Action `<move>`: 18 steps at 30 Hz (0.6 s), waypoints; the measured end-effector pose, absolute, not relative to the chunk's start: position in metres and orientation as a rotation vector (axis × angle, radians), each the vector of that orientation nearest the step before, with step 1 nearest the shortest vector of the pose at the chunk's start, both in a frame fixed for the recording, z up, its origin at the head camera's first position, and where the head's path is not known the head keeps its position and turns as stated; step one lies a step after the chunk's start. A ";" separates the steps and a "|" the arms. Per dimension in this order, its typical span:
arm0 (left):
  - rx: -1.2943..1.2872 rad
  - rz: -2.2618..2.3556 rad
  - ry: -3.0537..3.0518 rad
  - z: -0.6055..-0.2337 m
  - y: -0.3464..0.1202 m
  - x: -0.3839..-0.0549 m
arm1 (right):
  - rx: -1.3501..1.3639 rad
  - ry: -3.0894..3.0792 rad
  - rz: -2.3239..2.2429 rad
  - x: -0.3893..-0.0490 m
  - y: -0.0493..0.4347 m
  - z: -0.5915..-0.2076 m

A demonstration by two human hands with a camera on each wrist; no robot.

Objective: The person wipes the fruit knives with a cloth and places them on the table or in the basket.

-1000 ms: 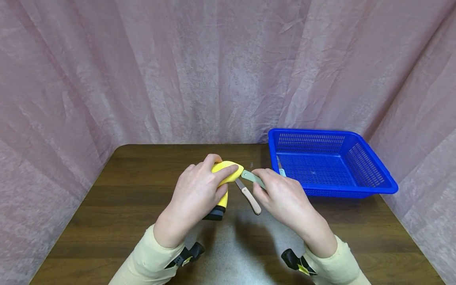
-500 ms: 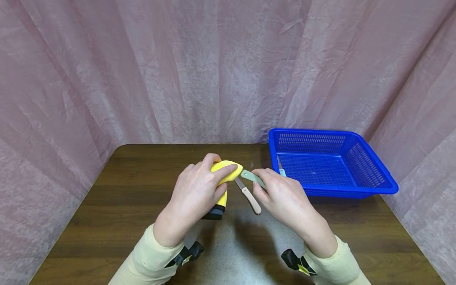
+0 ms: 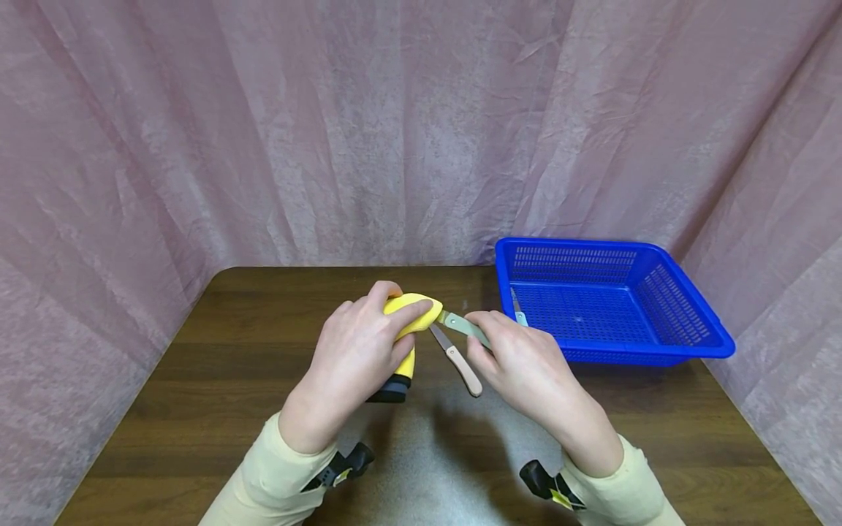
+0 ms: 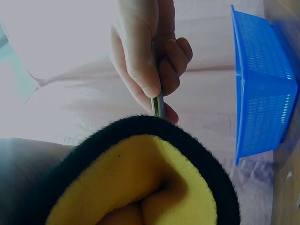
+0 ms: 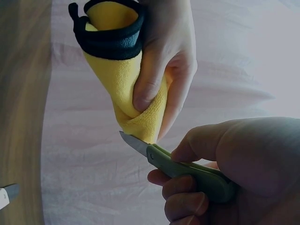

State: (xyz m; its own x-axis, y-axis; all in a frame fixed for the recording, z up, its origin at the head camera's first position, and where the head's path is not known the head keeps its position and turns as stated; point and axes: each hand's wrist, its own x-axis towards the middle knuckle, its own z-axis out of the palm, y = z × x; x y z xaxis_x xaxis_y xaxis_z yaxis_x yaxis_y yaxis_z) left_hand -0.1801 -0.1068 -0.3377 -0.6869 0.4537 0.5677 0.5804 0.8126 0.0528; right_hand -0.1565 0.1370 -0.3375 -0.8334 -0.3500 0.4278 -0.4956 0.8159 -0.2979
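My left hand (image 3: 351, 340) grips a folded yellow cloth (image 5: 112, 84) with a black edge band. The cloth's pinched end lies against the blade (image 5: 134, 143) of a green-handled folding knife (image 5: 190, 176), as the right wrist view shows. That knife is unfolded, and my right hand (image 3: 526, 361) holds it by the handle, thumb along one side and fingers curled under. In the head view only a short bit of blade shows between cloth and handle. Below both hands, a second folding knife (image 3: 465, 371) with a beige handle lies unfolded on the table.
A blue plastic basket (image 3: 625, 350) stands at the back right of the wooden table (image 3: 230, 365). Inside its left side lies a knife (image 3: 521, 318) with a light blue handle. A pink curtain (image 3: 395, 146) hangs behind the table and along its sides.
My left hand has slid slightly left with the cloth, away from the knife handle, so a bit of blade now shows. My right hand has stayed in place.
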 end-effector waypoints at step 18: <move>-0.716 -0.331 -2.488 -0.337 -0.113 -0.184 | 0.636 -2.642 0.581 -0.155 0.137 -0.336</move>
